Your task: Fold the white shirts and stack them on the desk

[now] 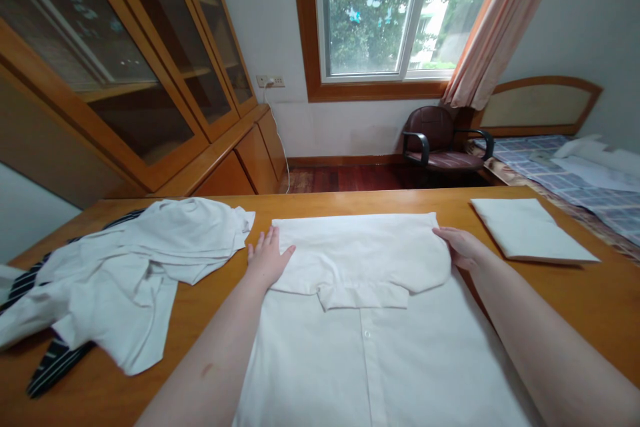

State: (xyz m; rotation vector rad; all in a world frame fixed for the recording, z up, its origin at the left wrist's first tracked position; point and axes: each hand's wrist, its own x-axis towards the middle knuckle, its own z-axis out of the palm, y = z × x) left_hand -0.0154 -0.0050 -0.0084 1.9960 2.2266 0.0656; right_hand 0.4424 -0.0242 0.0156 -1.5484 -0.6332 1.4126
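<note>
A white button-up shirt (320, 353) lies on the wooden table in front of me, its button strip running towards me. Its far part is folded over, with a straight edge at the back and the collar (367, 296) on top, pointing my way. My left hand (267, 259) rests with spread fingers on the left edge of the folded part. At the right edge, near the far corner, my right hand (461, 247) has its thumb on top and its other fingers curled underneath, gripping the cloth.
On the left of the table (200, 340) is a loose heap of white clothes (135, 273) over a black striped garment (57, 363). A flat folded white cloth (533, 230) lies at the right. Beyond the table stand an armchair (440, 140), a bed (600, 180) and a glass-door cabinet (150, 73).
</note>
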